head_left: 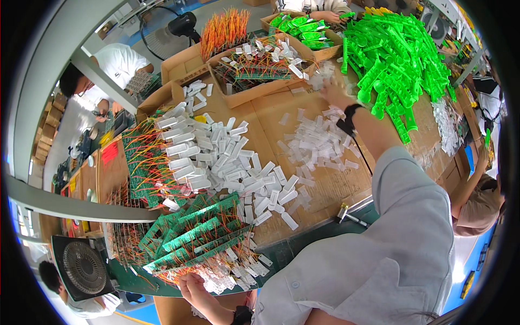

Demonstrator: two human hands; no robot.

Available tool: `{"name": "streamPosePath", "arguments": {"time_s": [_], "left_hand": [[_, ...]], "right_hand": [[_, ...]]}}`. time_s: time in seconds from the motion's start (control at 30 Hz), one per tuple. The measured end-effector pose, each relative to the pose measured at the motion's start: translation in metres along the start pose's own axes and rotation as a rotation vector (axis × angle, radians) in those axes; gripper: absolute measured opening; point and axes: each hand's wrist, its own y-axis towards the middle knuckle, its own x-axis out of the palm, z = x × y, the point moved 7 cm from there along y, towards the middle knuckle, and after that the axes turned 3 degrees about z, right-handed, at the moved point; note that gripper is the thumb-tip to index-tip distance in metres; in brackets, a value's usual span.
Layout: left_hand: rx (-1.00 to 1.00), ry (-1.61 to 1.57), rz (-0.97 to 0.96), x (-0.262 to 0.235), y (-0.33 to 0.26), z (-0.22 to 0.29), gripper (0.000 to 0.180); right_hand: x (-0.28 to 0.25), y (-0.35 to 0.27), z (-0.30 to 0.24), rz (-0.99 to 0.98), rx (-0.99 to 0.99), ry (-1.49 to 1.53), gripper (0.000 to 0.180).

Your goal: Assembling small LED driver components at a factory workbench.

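My left hand (196,294) is at the near edge of a stack of green circuit boards (187,238). Its fingers curl in among red and yellow wires with small white pieces (244,271) on their ends; what they pinch is hidden. Reaching far over the cardboard-covered table, my right hand (337,95) is smeared by motion. It is nearest to scattered clear plastic pieces (322,140) and a big heap of bright green plastic parts (398,59). Between my hands lies a pile of white plastic casings (230,157), beside more wired boards (142,162).
A cardboard box (262,89) of wired boards stands at the back, with another of green parts (303,30) behind it. A metal fitting (346,214) sits at the near table edge. A grey frame bar (70,203) crosses on the left; fans and other people are around.
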Motion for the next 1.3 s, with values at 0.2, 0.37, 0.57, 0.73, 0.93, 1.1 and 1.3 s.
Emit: {"name": "streamPosePath", "arguments": {"time_s": [0.2,0.37,0.57,0.73,0.93,1.1,1.3], "left_hand": [[0.013,0.002,0.005,0.017,0.007,0.001,0.013],[0.036,0.014,0.015,0.021,0.009,0.002,0.018],[0.045,0.010,0.058,0.021,0.005,0.003,0.015],[0.010,0.091,0.188,0.022,-0.012,0.009,0.009],[0.038,0.059,0.089,0.030,-0.005,-0.003,0.020],[0.062,0.037,0.052,0.028,-0.001,-0.011,0.018],[0.049,0.006,0.041,0.031,0.000,-0.012,0.016]], "right_hand": [[-0.117,-0.109,-0.075,-0.055,-0.107,0.056,0.033],[-0.129,-0.050,-0.032,0.281,0.000,0.411,0.029],[-0.039,0.080,0.065,0.093,-0.009,0.167,0.036],[-0.025,0.096,0.062,-0.111,0.270,0.292,0.056],[-0.028,0.059,0.033,0.022,0.197,0.070,0.051],[-0.056,-0.023,-0.005,0.089,-0.065,0.034,0.037],[-0.113,-0.121,-0.058,0.127,-0.468,0.318,0.027]]}}
